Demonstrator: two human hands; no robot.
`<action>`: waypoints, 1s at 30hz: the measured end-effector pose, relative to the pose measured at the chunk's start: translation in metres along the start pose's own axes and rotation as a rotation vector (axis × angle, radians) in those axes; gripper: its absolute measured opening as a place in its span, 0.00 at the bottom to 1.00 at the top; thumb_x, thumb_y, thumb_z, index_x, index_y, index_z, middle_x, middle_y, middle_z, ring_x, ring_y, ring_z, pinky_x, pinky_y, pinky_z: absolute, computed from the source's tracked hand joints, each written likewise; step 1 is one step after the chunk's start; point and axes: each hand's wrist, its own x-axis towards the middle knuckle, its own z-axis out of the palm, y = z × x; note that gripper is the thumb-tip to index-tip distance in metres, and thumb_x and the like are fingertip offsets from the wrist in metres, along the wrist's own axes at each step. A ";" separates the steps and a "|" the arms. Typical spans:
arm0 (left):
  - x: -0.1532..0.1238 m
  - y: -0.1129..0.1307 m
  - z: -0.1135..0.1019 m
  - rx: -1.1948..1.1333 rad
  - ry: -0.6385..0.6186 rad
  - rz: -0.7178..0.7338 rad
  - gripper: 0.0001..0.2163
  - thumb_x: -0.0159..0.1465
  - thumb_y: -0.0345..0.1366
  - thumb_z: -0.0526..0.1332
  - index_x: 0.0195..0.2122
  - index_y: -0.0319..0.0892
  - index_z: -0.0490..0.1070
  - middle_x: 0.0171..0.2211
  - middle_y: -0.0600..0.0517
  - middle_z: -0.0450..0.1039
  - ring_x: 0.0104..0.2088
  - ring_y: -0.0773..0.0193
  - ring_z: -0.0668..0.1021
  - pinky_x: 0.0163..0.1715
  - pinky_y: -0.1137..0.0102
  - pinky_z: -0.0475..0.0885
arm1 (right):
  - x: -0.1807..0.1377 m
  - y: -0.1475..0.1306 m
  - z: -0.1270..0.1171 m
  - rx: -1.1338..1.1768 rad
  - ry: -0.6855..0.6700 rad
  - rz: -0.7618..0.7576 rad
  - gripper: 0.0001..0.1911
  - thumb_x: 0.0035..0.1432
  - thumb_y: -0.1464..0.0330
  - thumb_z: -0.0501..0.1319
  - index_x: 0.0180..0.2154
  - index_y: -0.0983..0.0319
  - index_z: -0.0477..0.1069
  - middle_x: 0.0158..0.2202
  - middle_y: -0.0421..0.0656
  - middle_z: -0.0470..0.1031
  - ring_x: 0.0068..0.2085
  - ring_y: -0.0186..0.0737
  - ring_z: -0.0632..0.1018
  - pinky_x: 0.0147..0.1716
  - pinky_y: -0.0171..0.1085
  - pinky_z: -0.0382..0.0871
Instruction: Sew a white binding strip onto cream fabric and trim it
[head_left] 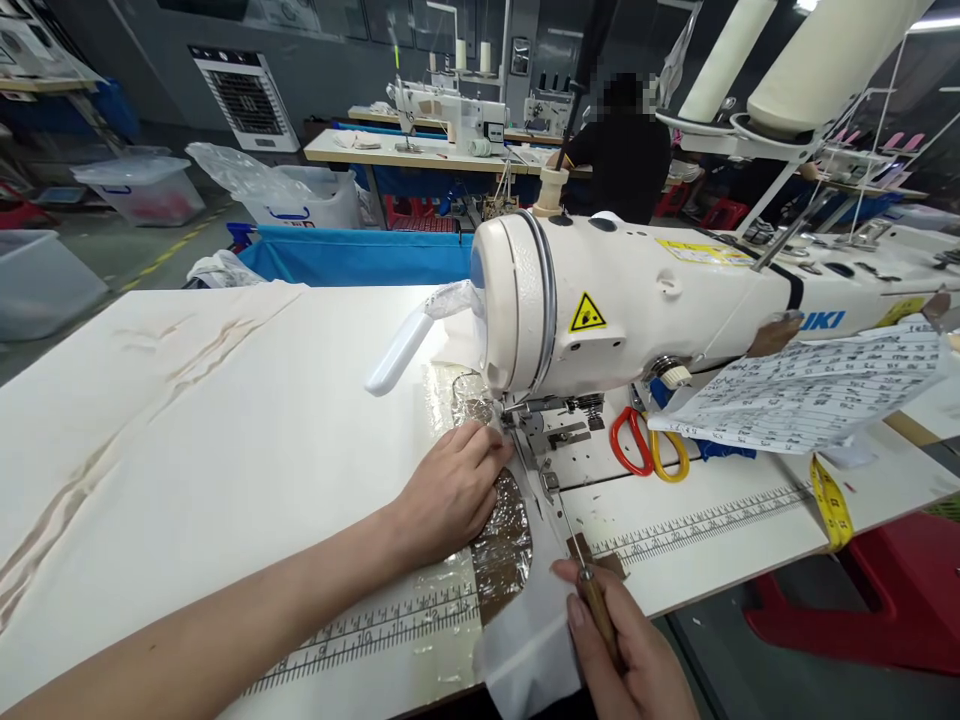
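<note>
My left hand (457, 490) lies beside the needle area of a white sewing machine (622, 300), fingers curled and pressed together at the edge of a strip of white fabric (532, 640). What is under its fingertips is hidden. The fabric runs from the presser foot down over the table's front edge. In my right hand (630, 640) is an awl (596, 605) with a wooden handle, its thin metal shaft pointing up toward the machine's guide. My right thumb and fingers also lie against the fabric. Brown, clear-taped patches (506, 540) cover the table beside my left hand.
Red and yellow-handled scissors (649, 445) lie right of the needle. A printed sheet (802, 390) hangs from the machine, near a yellow tape measure (830, 505). Long cream fabric (82, 480) lies at left. A red stool (862, 600) stands right; a person (630, 160) sits behind.
</note>
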 end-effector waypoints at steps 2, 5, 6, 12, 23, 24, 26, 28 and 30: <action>-0.001 -0.001 0.001 -0.040 0.029 0.029 0.16 0.66 0.25 0.49 0.53 0.34 0.68 0.45 0.42 0.71 0.44 0.55 0.72 0.44 0.58 0.75 | 0.003 -0.001 0.000 -0.008 -0.022 -0.001 0.18 0.67 0.55 0.57 0.49 0.58 0.76 0.50 0.48 0.81 0.49 0.43 0.81 0.45 0.30 0.74; 0.000 -0.003 0.003 -0.051 0.055 0.062 0.15 0.67 0.25 0.49 0.51 0.35 0.69 0.46 0.42 0.71 0.45 0.55 0.72 0.44 0.58 0.75 | 0.009 -0.004 0.000 -0.011 -0.053 -0.040 0.19 0.68 0.56 0.55 0.51 0.59 0.74 0.49 0.49 0.81 0.48 0.44 0.81 0.44 0.32 0.75; 0.000 -0.004 0.004 -0.038 0.056 0.067 0.15 0.67 0.25 0.49 0.51 0.34 0.70 0.46 0.42 0.71 0.45 0.55 0.72 0.44 0.58 0.74 | 0.011 -0.004 0.000 -0.012 -0.060 -0.061 0.19 0.68 0.56 0.55 0.51 0.59 0.74 0.49 0.49 0.81 0.48 0.44 0.81 0.44 0.33 0.75; 0.002 -0.008 0.005 0.043 0.027 0.036 0.17 0.66 0.26 0.49 0.55 0.30 0.67 0.48 0.39 0.70 0.48 0.49 0.71 0.45 0.53 0.75 | 0.026 -0.007 0.003 -0.050 -0.076 -0.103 0.18 0.68 0.57 0.53 0.51 0.58 0.73 0.47 0.47 0.81 0.46 0.43 0.81 0.44 0.33 0.75; -0.002 -0.009 0.006 -0.035 0.064 0.123 0.14 0.68 0.26 0.49 0.51 0.31 0.68 0.47 0.41 0.72 0.46 0.52 0.73 0.44 0.57 0.75 | 0.040 -0.013 0.004 -0.180 -0.153 -0.150 0.17 0.70 0.63 0.49 0.52 0.60 0.70 0.46 0.47 0.81 0.44 0.41 0.81 0.41 0.33 0.75; -0.001 -0.009 0.006 -0.013 0.059 0.117 0.14 0.68 0.27 0.48 0.51 0.31 0.68 0.47 0.40 0.71 0.47 0.52 0.73 0.44 0.57 0.75 | 0.042 -0.014 0.005 -0.179 -0.153 -0.153 0.17 0.70 0.63 0.49 0.52 0.60 0.70 0.46 0.47 0.81 0.44 0.41 0.81 0.41 0.33 0.74; 0.000 -0.009 0.006 0.026 0.044 0.102 0.15 0.68 0.27 0.48 0.51 0.29 0.68 0.47 0.39 0.71 0.47 0.51 0.73 0.43 0.56 0.75 | 0.044 -0.015 0.007 -0.162 -0.153 -0.162 0.17 0.70 0.63 0.48 0.51 0.61 0.70 0.46 0.48 0.81 0.44 0.42 0.81 0.41 0.33 0.74; 0.001 -0.009 0.006 0.057 0.030 0.084 0.16 0.67 0.27 0.48 0.52 0.28 0.68 0.47 0.38 0.70 0.46 0.50 0.74 0.43 0.56 0.76 | 0.046 -0.016 0.008 -0.144 -0.153 -0.175 0.16 0.70 0.63 0.48 0.51 0.61 0.70 0.46 0.48 0.80 0.44 0.42 0.81 0.42 0.34 0.74; 0.002 -0.010 0.007 0.080 0.012 0.070 0.17 0.67 0.28 0.48 0.52 0.27 0.68 0.47 0.38 0.70 0.46 0.50 0.74 0.43 0.56 0.76 | 0.048 -0.016 0.009 -0.144 -0.149 -0.189 0.16 0.70 0.63 0.48 0.50 0.61 0.70 0.46 0.48 0.81 0.44 0.42 0.81 0.42 0.34 0.74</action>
